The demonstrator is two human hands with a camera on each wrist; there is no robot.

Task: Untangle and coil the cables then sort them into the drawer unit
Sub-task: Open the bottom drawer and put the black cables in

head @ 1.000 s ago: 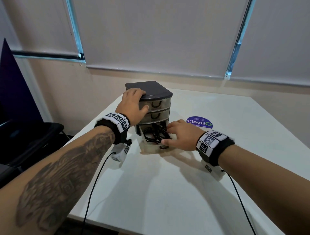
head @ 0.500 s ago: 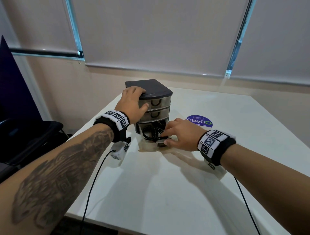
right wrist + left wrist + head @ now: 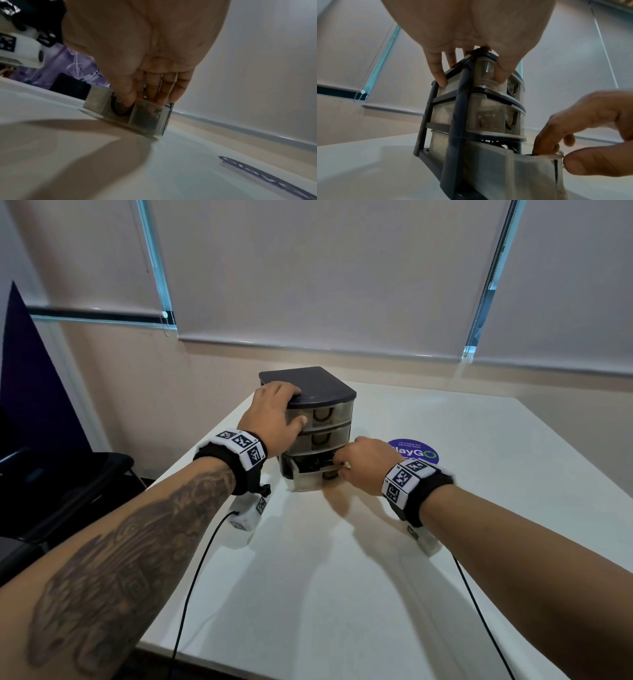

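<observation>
A small drawer unit (image 3: 318,386) with a dark top and three translucent drawers stands on the white table (image 3: 342,594). My left hand (image 3: 270,412) grips its top left corner, thumb on the top drawer's front, which also shows in the left wrist view (image 3: 471,33). The bottom drawer (image 3: 308,479) sticks out a little and holds coiled black cables (image 3: 313,463). My right hand (image 3: 363,463) pinches that drawer's front wall (image 3: 513,169), thumb outside and fingers over the rim. The right wrist view shows the same hold (image 3: 145,47) on the drawer (image 3: 145,119). The two upper drawers are closed.
A round purple ClayGo sticker (image 3: 418,451) lies on the table right of the unit. Black wrist-camera leads (image 3: 195,577) trail off the near table edge. A dark chair (image 3: 68,474) stands left of the table. The wall and blinds are close behind.
The bottom drawer has slid back into the unit, from wide open to slightly open, with my right hand following it. My left hand has stayed on the unit's top.
</observation>
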